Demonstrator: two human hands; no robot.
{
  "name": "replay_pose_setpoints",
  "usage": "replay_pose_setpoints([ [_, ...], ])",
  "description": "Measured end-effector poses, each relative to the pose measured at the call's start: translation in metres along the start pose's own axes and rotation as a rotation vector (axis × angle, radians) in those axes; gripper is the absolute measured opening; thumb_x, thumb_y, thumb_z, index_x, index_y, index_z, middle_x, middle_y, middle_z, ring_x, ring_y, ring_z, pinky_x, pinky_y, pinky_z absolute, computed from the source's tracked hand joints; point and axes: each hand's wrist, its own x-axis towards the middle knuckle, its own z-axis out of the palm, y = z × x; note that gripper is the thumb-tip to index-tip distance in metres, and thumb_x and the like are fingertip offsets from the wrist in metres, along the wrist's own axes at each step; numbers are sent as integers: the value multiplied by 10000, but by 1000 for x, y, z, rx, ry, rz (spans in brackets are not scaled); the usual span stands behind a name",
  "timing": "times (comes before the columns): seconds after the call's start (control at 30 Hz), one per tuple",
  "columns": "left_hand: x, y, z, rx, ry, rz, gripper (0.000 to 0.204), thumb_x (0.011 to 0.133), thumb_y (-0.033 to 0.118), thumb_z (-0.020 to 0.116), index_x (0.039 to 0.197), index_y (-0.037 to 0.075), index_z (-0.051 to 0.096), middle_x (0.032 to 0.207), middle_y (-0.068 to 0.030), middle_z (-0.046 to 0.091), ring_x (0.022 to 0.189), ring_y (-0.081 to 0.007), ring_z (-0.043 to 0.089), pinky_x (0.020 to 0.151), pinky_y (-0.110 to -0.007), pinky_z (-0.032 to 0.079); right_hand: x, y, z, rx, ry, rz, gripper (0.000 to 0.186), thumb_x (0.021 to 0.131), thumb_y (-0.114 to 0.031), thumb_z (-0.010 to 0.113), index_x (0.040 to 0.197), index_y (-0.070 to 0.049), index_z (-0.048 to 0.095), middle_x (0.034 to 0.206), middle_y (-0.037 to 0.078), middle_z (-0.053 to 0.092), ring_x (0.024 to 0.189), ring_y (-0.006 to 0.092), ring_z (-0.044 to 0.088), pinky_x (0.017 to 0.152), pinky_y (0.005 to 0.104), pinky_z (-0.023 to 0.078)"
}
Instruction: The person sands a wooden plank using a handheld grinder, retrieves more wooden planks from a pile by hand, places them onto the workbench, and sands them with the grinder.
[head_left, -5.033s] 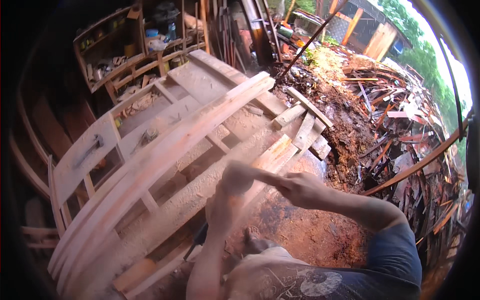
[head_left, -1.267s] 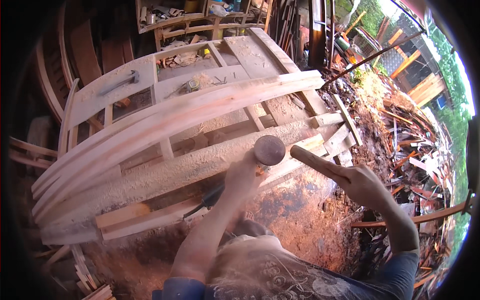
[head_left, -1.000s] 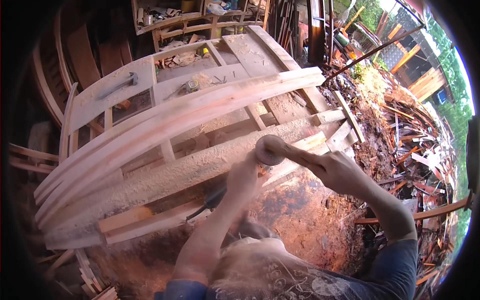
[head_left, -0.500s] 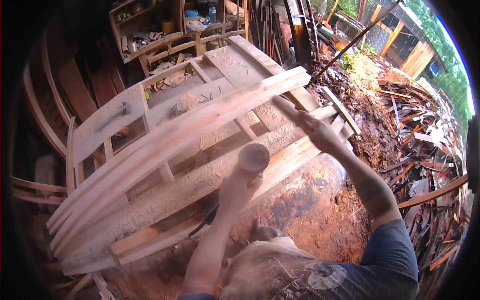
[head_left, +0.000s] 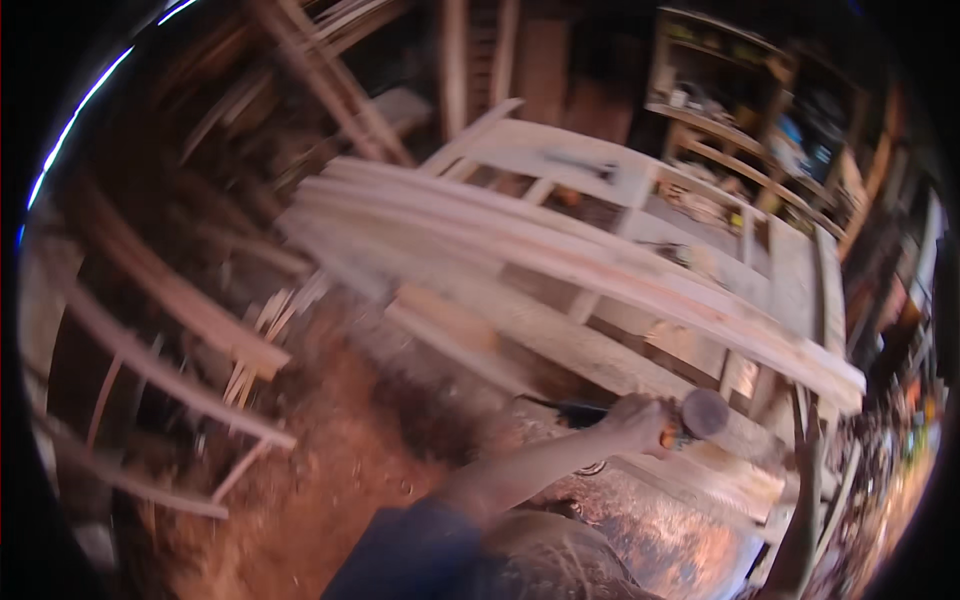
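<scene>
My left hand is closed around an angle grinder with a round disc, its dark body reaching back beside my wrist. The grinder is held over the near side of a slatted wooden bench, close to a long beam. Across the bench lie long, pale, slightly curved planks, side by side. My right hand is a dark blur near the planks' right end, its fingers not readable.
A hammer lies on the bench's far panel. Behind stands a shelf with assorted items. Curved timber pieces and thin sticks are at left, above reddish ground. Scrap lies at right.
My view has swung left, so the bench and both arms appear further right. The grinder stays in my left hand. My right hand has gone from clear to blurred beside the planks' end.
</scene>
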Motion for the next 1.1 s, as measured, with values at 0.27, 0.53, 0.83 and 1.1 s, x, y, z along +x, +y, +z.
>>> replay_pose_setpoints([
  [0.27,-14,8,6,86,42,67,688,688,441,857,1110,-26,579,747,-183,703,667,-341,730,580,-449,599,-68,-274,-26,801,-570,229,184,970,-108,645,1018,47,734,879,77,716,782,138,636,754,314,508],
  [0.53,-8,120,-27,-1195,63,156,321,864,302,828,958,63,635,776,-29,696,725,-172,686,820,-334,583,-124,-369,0,1661,-424,332,608,907,-385,760,1316,-11,510,1138,161,649,1000,282,672,840,412,580],
  [0.83,-115,78,-16,-398,4,625,1408,529,461,1004,1579,-27,203,1576,-332,299,1453,-419,385,1138,-453,445,-146,-392,-22,1813,-219,343,570,921,-403,696,1350,-63,536,1095,160,670,994,261,685,862,430,580],
  [1.1,-169,16,-56,-281,90,759,1292,584,310,979,1611,-7,263,1550,-308,364,1319,-476,513,1100,-517,480,-151,-493,-6,1639,161,696,438,838,-314,709,1130,4,634,1019,93,677,892,199,662,817,346,546],
])
